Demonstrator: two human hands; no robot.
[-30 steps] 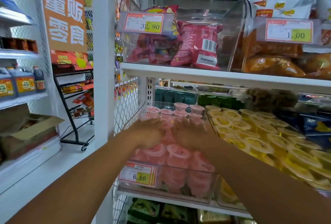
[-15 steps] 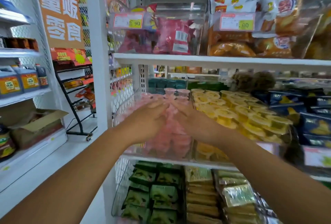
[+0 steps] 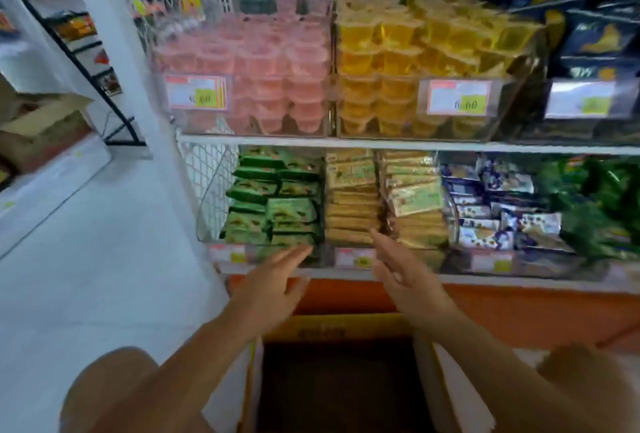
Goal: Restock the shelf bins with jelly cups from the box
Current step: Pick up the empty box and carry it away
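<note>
A clear bin of pink jelly cups (image 3: 263, 65) stands on the upper shelf, with a bin of yellow jelly cups (image 3: 408, 54) right beside it. Below me an open cardboard box (image 3: 332, 332) with a yellow far wall sits on the floor; its inside is dark and I cannot make out its contents. My left hand (image 3: 277, 283) and my right hand (image 3: 405, 276) hover above the box's far edge, in front of the lower shelf. Both have their fingers spread and hold nothing.
The lower shelf holds bins of green packets (image 3: 277, 204), tan packets (image 3: 381, 197) and blue-white packets (image 3: 498, 204). A white upright post (image 3: 138, 93) rises at the left. Another cardboard box (image 3: 38, 127) and a black wire rack (image 3: 93, 61) stand across the pale floor.
Both hands have left the pink jelly bin and dropped down in front of the lower shelf. My view has tilted downward, and the open box is now in sight.
</note>
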